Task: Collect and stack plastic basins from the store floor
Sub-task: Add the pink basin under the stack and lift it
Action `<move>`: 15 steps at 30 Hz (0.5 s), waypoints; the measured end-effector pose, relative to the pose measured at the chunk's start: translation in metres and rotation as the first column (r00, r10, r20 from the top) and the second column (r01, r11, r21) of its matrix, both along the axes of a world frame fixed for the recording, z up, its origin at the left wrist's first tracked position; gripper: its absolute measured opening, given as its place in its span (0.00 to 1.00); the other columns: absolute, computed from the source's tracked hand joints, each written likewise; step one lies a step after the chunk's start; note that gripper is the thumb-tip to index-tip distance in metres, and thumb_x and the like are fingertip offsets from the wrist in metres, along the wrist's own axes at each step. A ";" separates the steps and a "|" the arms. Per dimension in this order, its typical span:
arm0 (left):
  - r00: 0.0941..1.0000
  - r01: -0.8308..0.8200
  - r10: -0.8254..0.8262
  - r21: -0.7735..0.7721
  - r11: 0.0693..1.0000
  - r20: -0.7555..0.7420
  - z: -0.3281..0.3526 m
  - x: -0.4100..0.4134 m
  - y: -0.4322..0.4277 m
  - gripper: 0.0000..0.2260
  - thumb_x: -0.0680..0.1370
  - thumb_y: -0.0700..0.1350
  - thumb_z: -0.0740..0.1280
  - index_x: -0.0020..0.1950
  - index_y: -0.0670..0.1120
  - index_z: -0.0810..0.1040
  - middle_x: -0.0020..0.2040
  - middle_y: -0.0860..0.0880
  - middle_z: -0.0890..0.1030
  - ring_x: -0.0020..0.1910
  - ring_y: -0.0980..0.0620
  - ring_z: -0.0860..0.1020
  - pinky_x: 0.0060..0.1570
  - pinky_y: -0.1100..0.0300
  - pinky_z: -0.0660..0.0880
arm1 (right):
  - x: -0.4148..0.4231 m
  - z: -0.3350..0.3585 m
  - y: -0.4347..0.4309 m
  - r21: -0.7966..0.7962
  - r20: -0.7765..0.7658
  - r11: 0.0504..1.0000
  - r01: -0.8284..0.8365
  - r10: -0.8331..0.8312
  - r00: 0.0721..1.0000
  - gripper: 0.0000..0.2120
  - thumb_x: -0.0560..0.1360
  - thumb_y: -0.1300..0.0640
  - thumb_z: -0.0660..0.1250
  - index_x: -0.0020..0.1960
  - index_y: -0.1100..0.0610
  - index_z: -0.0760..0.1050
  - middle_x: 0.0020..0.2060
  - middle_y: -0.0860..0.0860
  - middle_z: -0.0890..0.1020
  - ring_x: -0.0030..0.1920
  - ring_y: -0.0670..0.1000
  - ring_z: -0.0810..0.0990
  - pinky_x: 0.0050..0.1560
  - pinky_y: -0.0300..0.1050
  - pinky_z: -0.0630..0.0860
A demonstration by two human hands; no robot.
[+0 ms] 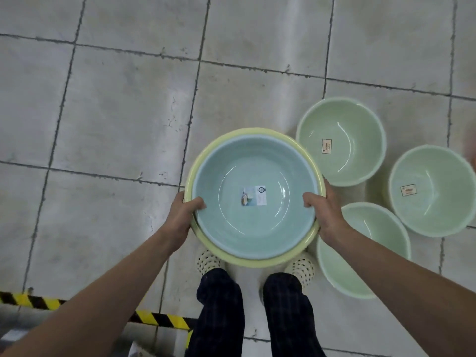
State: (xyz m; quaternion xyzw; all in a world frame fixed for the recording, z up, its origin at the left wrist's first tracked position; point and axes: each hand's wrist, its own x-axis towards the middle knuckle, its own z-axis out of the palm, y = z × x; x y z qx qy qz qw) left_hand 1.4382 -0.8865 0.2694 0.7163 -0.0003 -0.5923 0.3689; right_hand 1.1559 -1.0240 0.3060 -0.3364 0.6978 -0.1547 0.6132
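Note:
A pale blue basin with a label in its bottom sits nested inside a slightly wider yellow basin. I hold the pair in the air above my feet. My left hand grips the left rims, thumb hooked inside the blue basin. My right hand grips the right rims the same way. Three light green basins stand on the floor to the right: one at the back, one at the far right, one nearest me, partly hidden by my right arm.
Grey floor tiles spread ahead and to the left. A yellow-and-black hazard strip marks an edge at the lower left. My perforated white shoes and dark trousers show below the held basins.

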 end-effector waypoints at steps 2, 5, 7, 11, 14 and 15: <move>1.000 -0.028 0.028 -0.015 1.000 -0.001 -0.029 0.002 -0.012 0.29 0.63 0.41 0.70 0.65 0.41 0.76 0.60 0.36 0.82 0.55 0.33 0.83 0.53 0.31 0.79 | 0.007 -0.026 -0.014 -0.002 0.016 1.000 0.004 -0.004 1.000 0.31 0.57 0.64 0.63 0.57 0.45 0.80 0.45 0.48 0.83 0.43 0.51 0.81 0.44 0.46 0.78; 0.994 -0.112 0.112 -0.032 0.993 -0.008 -0.066 0.001 -0.037 0.25 0.64 0.38 0.65 0.62 0.39 0.78 0.53 0.38 0.83 0.49 0.38 0.82 0.50 0.39 0.80 | 0.012 -0.071 -0.029 0.000 0.028 0.999 0.043 -0.043 0.999 0.35 0.57 0.64 0.64 0.62 0.45 0.79 0.54 0.53 0.82 0.48 0.53 0.81 0.42 0.44 0.79; 0.990 -0.141 0.141 -0.043 0.989 -0.008 -0.090 0.002 -0.052 0.25 0.62 0.38 0.66 0.59 0.38 0.79 0.51 0.38 0.82 0.47 0.39 0.81 0.47 0.42 0.79 | 0.013 -0.102 -0.035 0.001 0.036 0.997 0.071 -0.071 0.997 0.36 0.57 0.65 0.64 0.63 0.45 0.78 0.57 0.55 0.82 0.49 0.54 0.82 0.43 0.45 0.79; 0.994 -0.112 0.112 -0.022 0.994 0.001 -0.131 0.007 -0.076 0.23 0.60 0.40 0.67 0.55 0.42 0.82 0.48 0.41 0.83 0.46 0.40 0.80 0.47 0.43 0.77 | 0.013 -0.151 -0.044 0.018 0.036 0.995 0.100 -0.100 0.994 0.34 0.57 0.65 0.64 0.62 0.47 0.79 0.50 0.53 0.85 0.48 0.55 0.81 0.48 0.50 0.80; 0.999 -0.049 0.049 0.011 0.999 0.007 -0.160 0.008 -0.086 0.24 0.62 0.41 0.66 0.57 0.42 0.81 0.50 0.40 0.82 0.45 0.41 0.80 0.44 0.45 0.77 | 0.010 -0.185 -0.049 0.036 0.051 0.991 0.127 -0.128 0.990 0.30 0.62 0.70 0.62 0.60 0.48 0.79 0.43 0.47 0.84 0.43 0.52 0.81 0.43 0.45 0.79; 0.998 -0.056 0.056 0.033 0.998 0.003 -0.168 0.008 -0.088 0.29 0.60 0.43 0.67 0.62 0.42 0.79 0.53 0.40 0.81 0.47 0.40 0.80 0.43 0.46 0.78 | 0.010 -0.194 -0.050 0.048 0.054 0.990 0.136 -0.138 0.989 0.29 0.64 0.72 0.61 0.58 0.46 0.79 0.41 0.45 0.84 0.42 0.51 0.81 0.42 0.44 0.78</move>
